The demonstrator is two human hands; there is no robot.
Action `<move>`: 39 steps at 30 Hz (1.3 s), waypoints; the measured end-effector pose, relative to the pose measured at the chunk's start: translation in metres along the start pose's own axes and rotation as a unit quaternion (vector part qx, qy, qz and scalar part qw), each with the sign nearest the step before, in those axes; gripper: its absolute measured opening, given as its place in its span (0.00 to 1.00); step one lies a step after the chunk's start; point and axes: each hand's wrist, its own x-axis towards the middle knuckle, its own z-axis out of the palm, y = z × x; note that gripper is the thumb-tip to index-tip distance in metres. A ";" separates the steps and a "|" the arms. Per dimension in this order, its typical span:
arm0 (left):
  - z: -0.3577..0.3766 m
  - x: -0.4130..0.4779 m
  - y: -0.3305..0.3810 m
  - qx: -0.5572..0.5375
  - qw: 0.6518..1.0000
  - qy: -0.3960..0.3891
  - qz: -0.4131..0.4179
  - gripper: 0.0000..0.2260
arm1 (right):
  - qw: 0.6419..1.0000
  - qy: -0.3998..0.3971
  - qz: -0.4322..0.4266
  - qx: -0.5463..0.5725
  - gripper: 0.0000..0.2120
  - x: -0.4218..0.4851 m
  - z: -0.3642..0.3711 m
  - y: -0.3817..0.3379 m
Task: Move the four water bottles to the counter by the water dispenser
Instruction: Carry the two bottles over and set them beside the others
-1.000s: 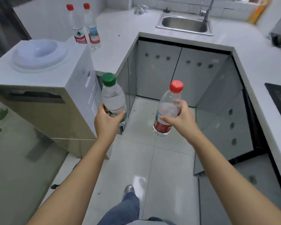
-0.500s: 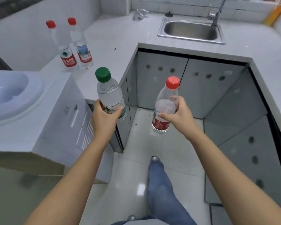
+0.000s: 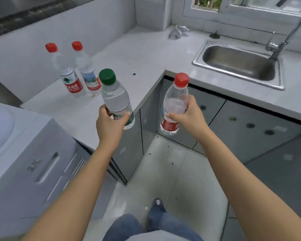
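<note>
Past the left hand (image 3: 109, 125), two red-cap bottles (image 3: 71, 80) stand on the white desk (image 3: 129, 54). That hand grips a green-cap bottle (image 3: 116, 100); the right hand (image 3: 188, 115) grips another red-cap one (image 3: 175, 105). Sink (image 3: 236, 64) beyond the right, dispenser (image 3: 24, 153) left.

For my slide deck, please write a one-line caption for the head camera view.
Left hand carries a green-capped bottle, right hand a red-capped bottle, toward two bottles on the counter.
</note>
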 end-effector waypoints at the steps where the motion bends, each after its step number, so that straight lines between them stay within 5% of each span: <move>1: 0.003 0.004 0.000 0.005 1.000 0.009 -0.003 0.26 | 1.000 -0.006 -0.003 -0.002 0.31 0.009 -0.001 -0.001; 39: -0.044 0.186 -0.059 0.015 0.973 0.158 -0.169 0.24 | 0.977 -0.189 -0.049 -0.083 0.37 0.204 0.213 -0.058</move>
